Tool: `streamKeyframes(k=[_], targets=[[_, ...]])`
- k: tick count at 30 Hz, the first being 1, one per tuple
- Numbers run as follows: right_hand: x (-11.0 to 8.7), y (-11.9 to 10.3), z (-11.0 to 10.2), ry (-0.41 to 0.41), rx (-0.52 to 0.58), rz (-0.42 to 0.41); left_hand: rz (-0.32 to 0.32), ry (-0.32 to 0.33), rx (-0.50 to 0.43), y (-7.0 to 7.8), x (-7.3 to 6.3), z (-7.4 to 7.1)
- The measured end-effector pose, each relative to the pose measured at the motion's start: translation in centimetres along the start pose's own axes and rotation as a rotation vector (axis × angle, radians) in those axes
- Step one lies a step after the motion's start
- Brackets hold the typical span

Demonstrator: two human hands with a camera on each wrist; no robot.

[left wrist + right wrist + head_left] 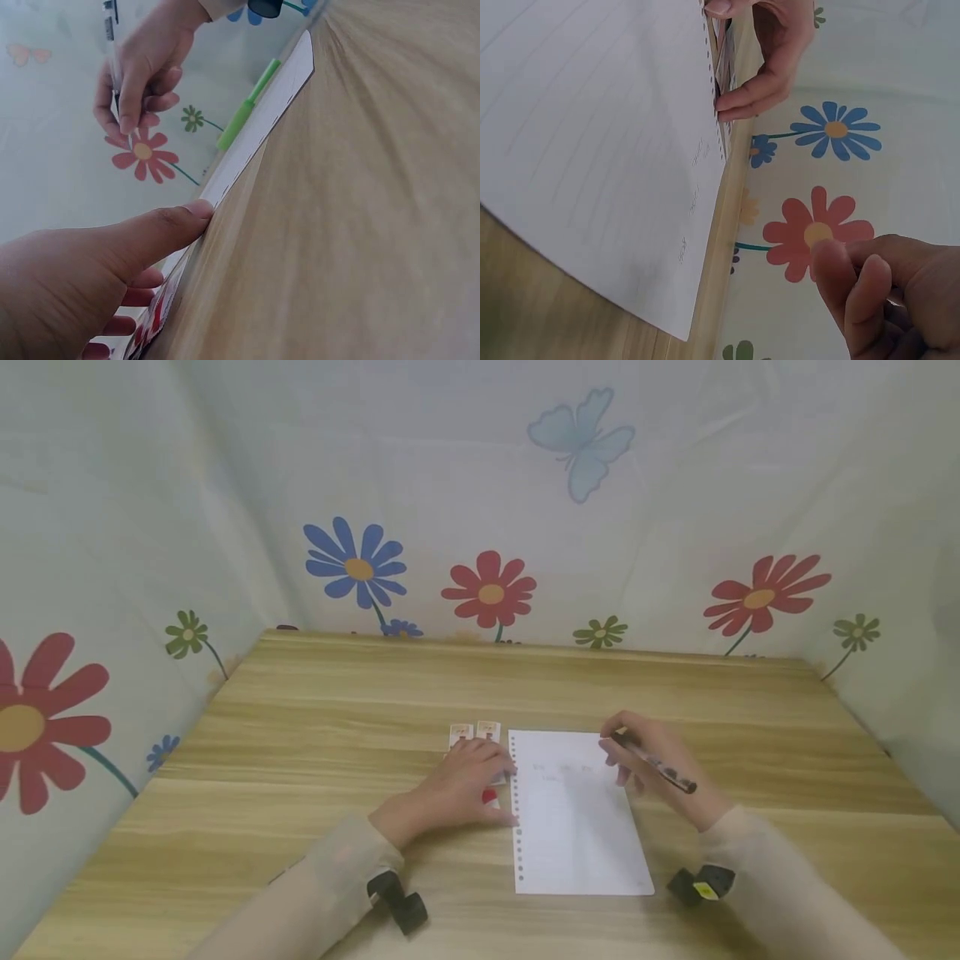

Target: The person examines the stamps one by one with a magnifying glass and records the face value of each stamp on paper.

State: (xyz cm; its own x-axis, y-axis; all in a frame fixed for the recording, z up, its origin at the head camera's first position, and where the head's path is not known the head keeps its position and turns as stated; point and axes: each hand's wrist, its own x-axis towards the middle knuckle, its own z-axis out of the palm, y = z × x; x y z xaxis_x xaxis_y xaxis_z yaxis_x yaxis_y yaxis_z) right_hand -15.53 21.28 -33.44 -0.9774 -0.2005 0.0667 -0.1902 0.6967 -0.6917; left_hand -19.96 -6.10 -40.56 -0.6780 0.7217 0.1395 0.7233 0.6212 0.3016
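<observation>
A white loose-leaf sheet [573,852] with punched holes down its left side lies on the table. Faint handwriting [694,199] shows near its top in the right wrist view. My left hand [453,787] rests along the holed edge, thumb and fingertips touching the paper, fingers extended. Beneath and beside that hand lie several small picture cards [488,731], partly covered by it; a bit of red shows by the palm. Above the sheet's upper right, my right hand [660,764] holds a pen [678,777] between thumb and fingers, its tip raised off the paper.
A bright green pen-like object [238,124] lies past the sheet's far side in the left wrist view. The wooden table [337,693] meets a white curtain [420,468] printed with flowers and a butterfly at its back and sides. Black wrist devices [397,902] sit on both sleeves.
</observation>
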Motion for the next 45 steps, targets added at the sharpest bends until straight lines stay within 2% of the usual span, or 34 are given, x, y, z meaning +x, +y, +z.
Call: streamKeyframes(k=[3,8,12,19,26,29,32,40,45], targets=[[-0.2,0.4,-0.6,0.033,-0.066,-0.041,0.007,0.005,0.005,0.0,0.0,0.1],[-0.5,1.3,-1.3,0.062,-0.162,-0.019,0.004,-0.004,0.002,0.0,0.1,0.2],[-0.9,1.6,-2.0,0.048,-0.138,0.018,-0.002,-0.006,0.001,0.0,0.1,0.2],[-1.3,1.6,-3.2,0.026,-0.075,-0.024,-0.011,-0.007,-0.005,-0.2,0.2,0.3],[-1.8,2.1,-4.4,-0.014,-0.055,-0.034,-0.013,-0.01,-0.008,-0.1,0.1,0.3],[-1.9,2.4,-4.9,-0.023,-0.049,-0.069,-0.006,-0.002,-0.008,-0.1,0.1,0.2],[-2.2,2.5,-5.4,-0.019,-0.05,-0.066,-0.003,0.002,-0.01,0.0,0.0,0.1],[-2.6,2.7,-5.8,0.059,-0.149,0.017,-0.011,-0.005,-0.011,0.0,0.0,0.1],[-2.6,2.8,-5.9,0.059,-0.124,0.01,-0.007,-0.002,-0.005,-0.1,0.0,0.1]])
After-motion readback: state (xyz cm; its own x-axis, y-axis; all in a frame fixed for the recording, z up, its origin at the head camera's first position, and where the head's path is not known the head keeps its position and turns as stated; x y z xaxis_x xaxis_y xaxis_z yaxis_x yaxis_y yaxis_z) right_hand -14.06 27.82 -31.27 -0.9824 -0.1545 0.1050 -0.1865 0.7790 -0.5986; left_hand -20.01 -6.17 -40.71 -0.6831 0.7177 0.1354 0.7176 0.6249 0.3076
